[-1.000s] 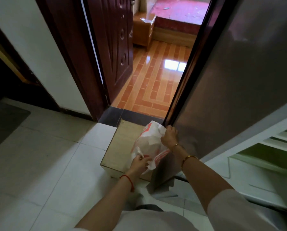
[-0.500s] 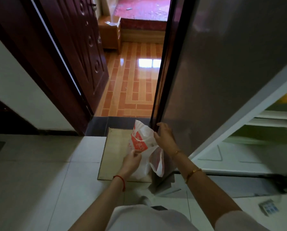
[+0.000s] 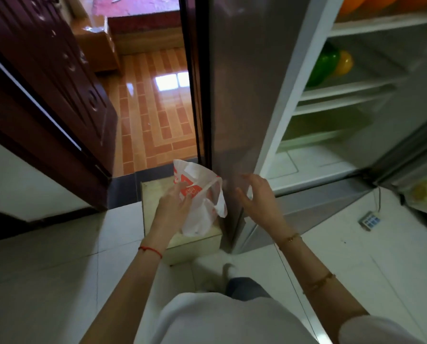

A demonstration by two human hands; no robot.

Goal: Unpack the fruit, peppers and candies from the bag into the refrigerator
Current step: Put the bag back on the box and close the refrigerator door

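Observation:
A white plastic bag (image 3: 199, 209) with red print stands on a low pale wooden box (image 3: 155, 194) beside the refrigerator. My left hand (image 3: 174, 207) grips the bag's left side. My right hand (image 3: 258, 197) hovers just right of the bag, fingers spread, holding nothing. The refrigerator (image 3: 254, 95) stands open at the right. On its shelves lie a green pepper (image 3: 322, 64), a yellow pepper (image 3: 344, 63) and orange fruit (image 3: 371, 2) at the top. The bag's contents are hidden.
The refrigerator's open door (image 3: 416, 170) hangs at the far right with pale items in its rack. A small keypad device (image 3: 369, 220) on a cord lies on the white tile floor. A dark wooden room door (image 3: 58, 78) stands open at the left.
My right hand has let go of the bag's top and drawn away to the right. The view has swung right, showing the refrigerator shelves. My left hand still grips the bag.

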